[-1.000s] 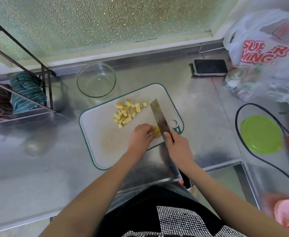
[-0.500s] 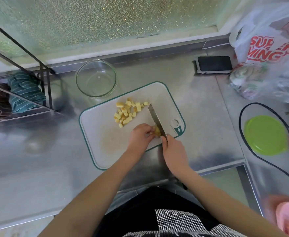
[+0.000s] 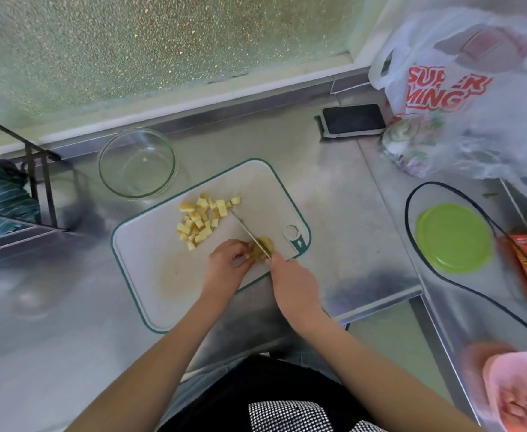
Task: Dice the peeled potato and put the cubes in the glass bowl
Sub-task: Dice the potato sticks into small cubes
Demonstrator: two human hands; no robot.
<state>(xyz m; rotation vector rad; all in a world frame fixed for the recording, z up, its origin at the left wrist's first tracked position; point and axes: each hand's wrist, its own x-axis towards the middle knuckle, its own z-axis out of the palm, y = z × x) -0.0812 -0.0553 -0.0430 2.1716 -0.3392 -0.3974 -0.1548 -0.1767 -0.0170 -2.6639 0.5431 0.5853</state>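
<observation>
Cutting step, judged mid-task: right hand (image 3: 295,283) grips the handle of the knife (image 3: 251,236), blade edge-on through the potato piece (image 3: 263,248). Left hand (image 3: 225,265) curls round that piece, fingertips (image 3: 246,247) just beside the blade. Advice: keep those fingertips tucked back, press straight down, cut to match the finished cubes.

- Potato piece: pale yellow, rounded, moist-looking (likely slippery).
- Potato cubes (image 3: 204,221): small, blocky, heaped beyond the fingertips on the board.
- Cutting board (image 3: 150,269): white plastic, teal rim, rounded corners.
- Glass bowl (image 3: 137,163): clear, round, beyond the board; cubes not yet transferred.
- Counter (image 3: 53,322): brushed steel.
</observation>
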